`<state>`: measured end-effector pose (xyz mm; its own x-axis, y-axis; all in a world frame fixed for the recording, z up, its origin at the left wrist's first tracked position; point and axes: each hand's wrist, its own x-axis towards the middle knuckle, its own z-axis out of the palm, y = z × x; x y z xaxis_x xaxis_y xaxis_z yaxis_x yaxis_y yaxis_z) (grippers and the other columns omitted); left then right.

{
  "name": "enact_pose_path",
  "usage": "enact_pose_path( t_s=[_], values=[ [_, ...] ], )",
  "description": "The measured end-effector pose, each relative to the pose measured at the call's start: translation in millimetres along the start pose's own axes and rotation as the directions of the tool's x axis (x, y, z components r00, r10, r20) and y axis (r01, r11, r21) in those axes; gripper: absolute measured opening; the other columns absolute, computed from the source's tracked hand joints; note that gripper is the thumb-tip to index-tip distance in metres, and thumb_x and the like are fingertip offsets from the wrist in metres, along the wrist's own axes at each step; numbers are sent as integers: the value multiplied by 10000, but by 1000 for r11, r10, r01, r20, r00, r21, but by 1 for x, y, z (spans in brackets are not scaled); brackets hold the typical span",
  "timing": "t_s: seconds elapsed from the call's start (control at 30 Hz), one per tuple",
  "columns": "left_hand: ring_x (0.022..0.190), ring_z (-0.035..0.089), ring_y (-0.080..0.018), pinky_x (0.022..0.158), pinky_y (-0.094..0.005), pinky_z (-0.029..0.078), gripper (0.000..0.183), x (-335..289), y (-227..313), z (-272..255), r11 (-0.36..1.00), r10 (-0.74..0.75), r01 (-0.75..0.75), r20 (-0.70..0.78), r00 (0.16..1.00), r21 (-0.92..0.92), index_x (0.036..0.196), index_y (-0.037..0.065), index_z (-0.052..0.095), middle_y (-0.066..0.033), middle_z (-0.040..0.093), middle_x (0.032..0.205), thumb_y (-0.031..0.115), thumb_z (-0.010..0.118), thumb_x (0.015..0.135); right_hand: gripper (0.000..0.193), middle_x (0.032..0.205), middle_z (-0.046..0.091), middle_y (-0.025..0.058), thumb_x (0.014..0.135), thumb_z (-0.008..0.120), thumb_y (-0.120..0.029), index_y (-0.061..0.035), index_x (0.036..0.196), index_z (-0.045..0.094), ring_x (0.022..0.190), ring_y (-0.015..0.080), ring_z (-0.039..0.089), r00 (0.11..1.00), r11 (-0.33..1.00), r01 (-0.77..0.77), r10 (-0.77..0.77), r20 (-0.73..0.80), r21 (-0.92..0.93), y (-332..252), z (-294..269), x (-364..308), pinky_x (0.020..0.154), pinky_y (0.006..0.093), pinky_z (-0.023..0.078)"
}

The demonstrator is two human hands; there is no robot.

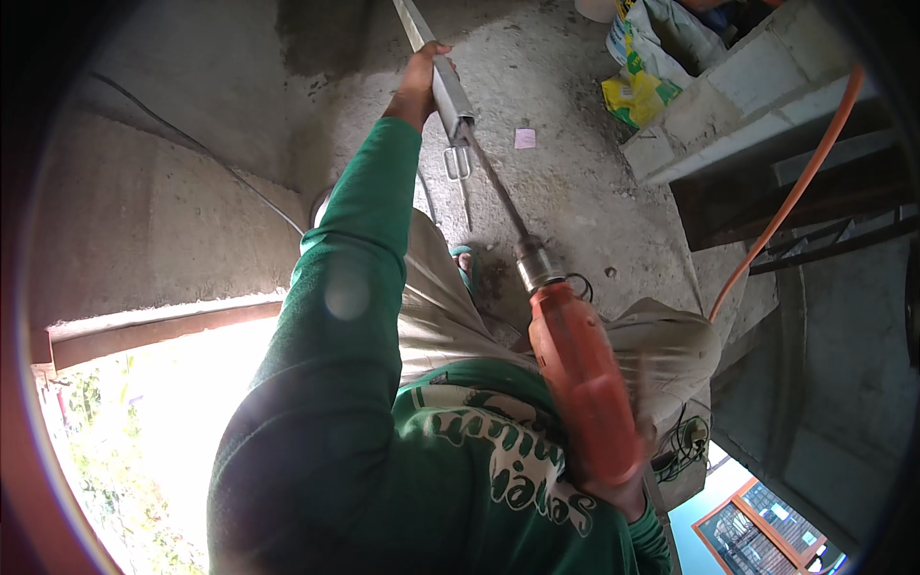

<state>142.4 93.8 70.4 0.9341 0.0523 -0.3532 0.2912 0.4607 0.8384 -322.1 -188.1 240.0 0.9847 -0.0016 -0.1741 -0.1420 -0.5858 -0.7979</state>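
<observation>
- The left hand (419, 84) is stretched out at the end of a green sleeve (359, 220), its grip closed around a grey metal channel (448, 91) that runs up and out of the top of the picture.
- The channel sits right inside that grip; the fingers wrap it from the left, and its lower end sticks out just below the hand.
- A small metal bracket (458, 161) hangs at the lower end of the channel, just below the left hand.
- The right hand (623, 494) is low in the picture, near the chest, its grip clamped on the rear of an orange power drill (580, 379); the hand is largely hidden by the drill body.
- The drill is blurred. Its chuck (537, 264) points up and to the left, and a long thin bit (498, 196) reaches from it to the bracket at the channel's end.
- So the drill lies between the two hands: its handle in the right grip, its tip touching or just beside the piece that the left grip steadies.
- An orange cable (795, 192) curves from the upper right down toward the knee.
- Beneath lies a rough concrete floor (565, 172), with yellow bags (642, 91) and a pale concrete block (728, 105) at upper right.
</observation>
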Motion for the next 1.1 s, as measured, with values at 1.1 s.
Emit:
enact_pose_path(
  t_s=[1.1],
  values=[
    [673,605,-276,661,-456,530,312,1,2,6,999,41,-40,-15,999,37,1036,48,567,-117,592,798,264,690,848,917,1349,633,270,785,802,-144,100,1537,337,1145,348,699,981,981,195,-195,-16,-8,28,0,0,957,394,549]
  ],
)
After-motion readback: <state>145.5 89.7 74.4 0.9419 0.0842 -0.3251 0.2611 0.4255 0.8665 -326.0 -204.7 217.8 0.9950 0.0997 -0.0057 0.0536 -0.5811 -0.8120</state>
